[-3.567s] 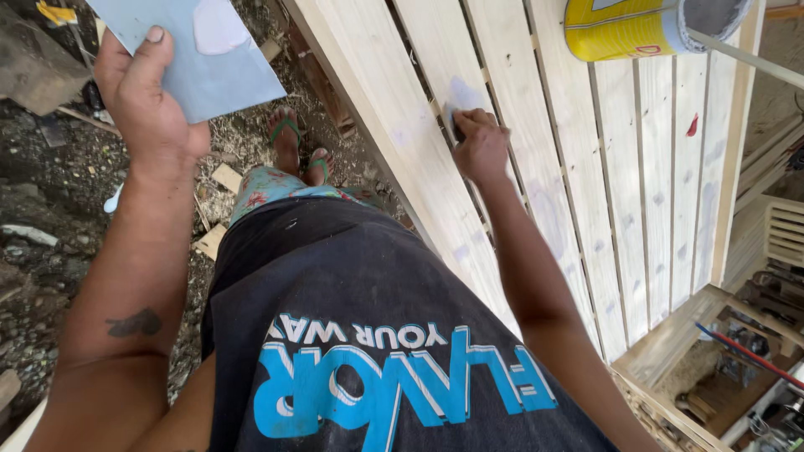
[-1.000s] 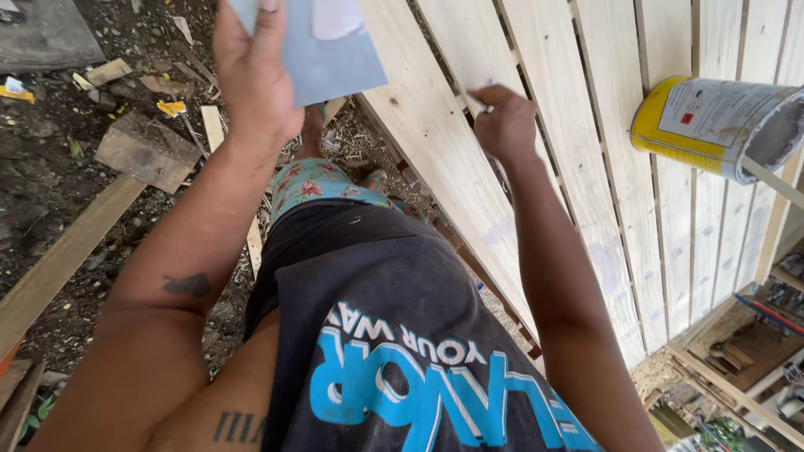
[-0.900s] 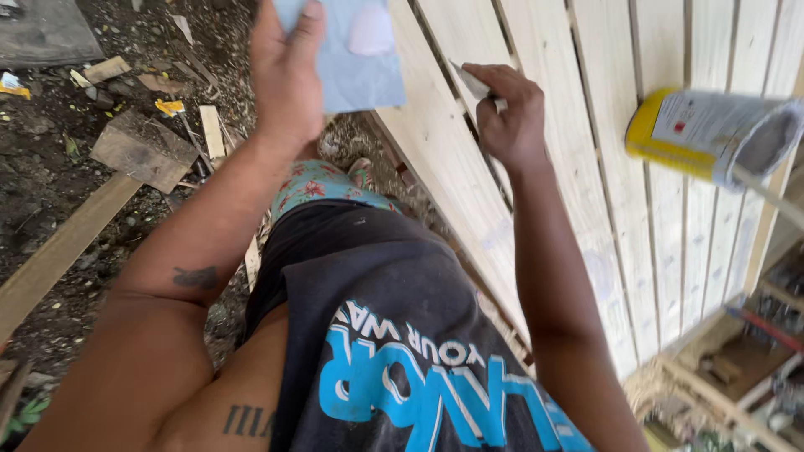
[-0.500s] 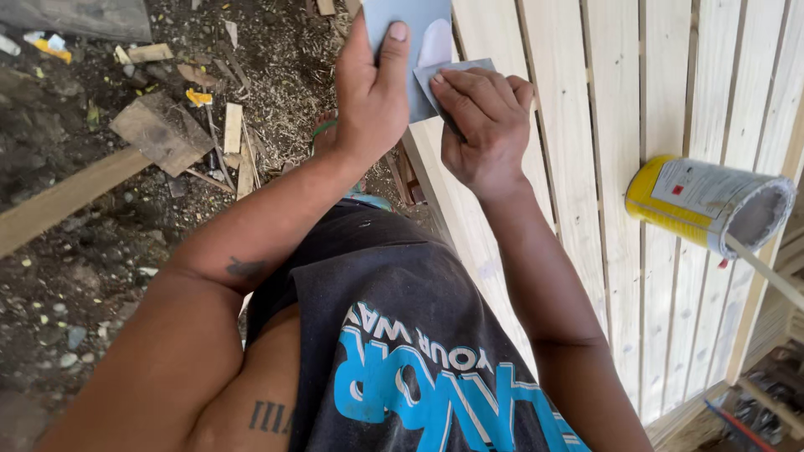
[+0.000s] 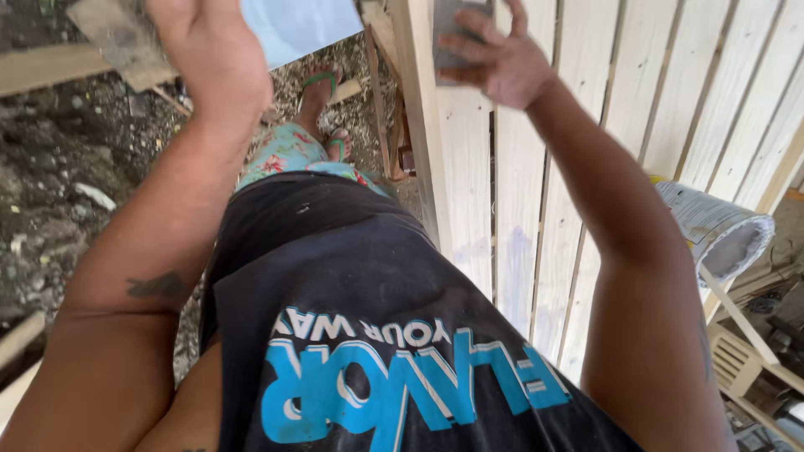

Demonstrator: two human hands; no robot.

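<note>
**Both hands raised, each holding a flat tool near a slatted wood panel**

My left hand (image 5: 209,63) is up at the top left, fingers closed around the lower edge of a pale blue flat board (image 5: 301,25) that runs out of the top of the view. Below it I see dirt ground strewn with wood scraps (image 5: 109,33). In the middle are my dark shirt with blue lettering (image 5: 360,335), floral shorts (image 5: 285,155) and a green sandal (image 5: 322,84). Further right, my right hand (image 5: 494,59) grips a grey flat scraper blade (image 5: 456,38), held against the pale slatted wood panel (image 5: 578,251). At far right, a tipped paint can (image 5: 720,230) lies beside the panel.
</note>
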